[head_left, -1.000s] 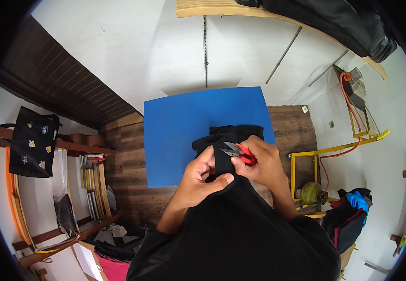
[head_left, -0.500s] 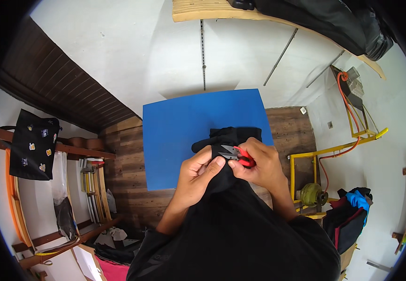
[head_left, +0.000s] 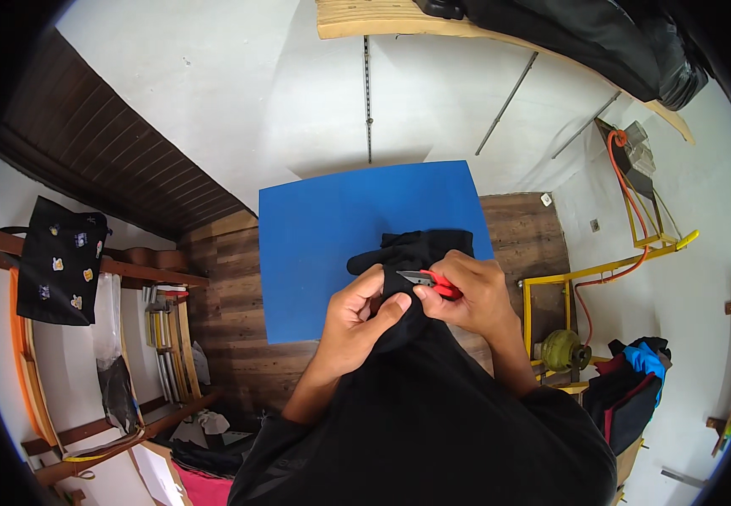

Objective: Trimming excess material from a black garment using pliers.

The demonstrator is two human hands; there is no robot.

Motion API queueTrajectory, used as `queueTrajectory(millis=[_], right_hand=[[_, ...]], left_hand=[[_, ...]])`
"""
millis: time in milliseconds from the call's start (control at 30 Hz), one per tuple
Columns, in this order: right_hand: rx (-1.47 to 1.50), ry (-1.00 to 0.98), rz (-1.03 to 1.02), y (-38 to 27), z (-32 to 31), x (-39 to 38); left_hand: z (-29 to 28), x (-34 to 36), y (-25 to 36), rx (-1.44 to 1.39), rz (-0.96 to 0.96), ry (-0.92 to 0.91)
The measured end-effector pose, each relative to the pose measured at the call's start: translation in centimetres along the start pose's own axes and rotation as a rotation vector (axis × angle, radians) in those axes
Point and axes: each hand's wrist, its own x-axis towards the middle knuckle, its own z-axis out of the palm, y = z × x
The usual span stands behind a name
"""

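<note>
Black cloth (head_left: 424,244) lies bunched over the near right part of the blue table (head_left: 315,253) and runs up between my hands. My left hand (head_left: 362,316) pinches a fold of it between thumb and fingers. In my right hand (head_left: 471,295) are small thread snips (head_left: 443,285) with red handles and grey blades. The blades point left, pressed nearly together against the cloth close to my left fingertips. Whether a thread lies between them is too small to make out.
A wooden shelf (head_left: 365,18) with black bags juts out above the far wall. At left, a printed black bag (head_left: 60,261) hangs on a wooden rack. To the right stand a yellow metal frame (head_left: 527,325) and a pile of clothes (head_left: 627,392).
The snips' blades have closed from wide apart to nearly together, as my right fingers squeezed the handles. My left hand keeps its pinch on the cloth.
</note>
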Motion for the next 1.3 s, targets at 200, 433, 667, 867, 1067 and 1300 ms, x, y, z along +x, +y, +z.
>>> queueTrajectory(millis=[200, 433, 667, 867, 1067, 1300], right_hand=[[0.012, -0.001, 0.001, 0.1, 0.6, 0.2], [-0.006, -0.027, 0.012, -0.1, 0.7, 0.5], [-0.061, -0.041, 0.002, -0.3, 0.6, 1.0], [0.001, -0.018, 0.018, -0.4, 1.1, 0.9], [0.033, 0.001, 0.023, -0.2, 1.4, 0.9], [-0.005, -0.028, 0.091, -0.2, 1.2, 0.7]], left_hand=[[-0.3, -0.3, 0.2, -0.08, -0.115, 0.009], [-1.0, -0.4, 0.7, -0.108, -0.133, -0.074], [-1.4, 0.2, -0.8, -0.028, -0.007, 0.118], [-1.5, -0.1, -0.6, -0.011, -0.006, 0.125], [-1.4, -0.2, -0.1, -0.119, -0.082, 0.078], [-1.3, -0.3, -0.1, -0.16, -0.1, 0.048]])
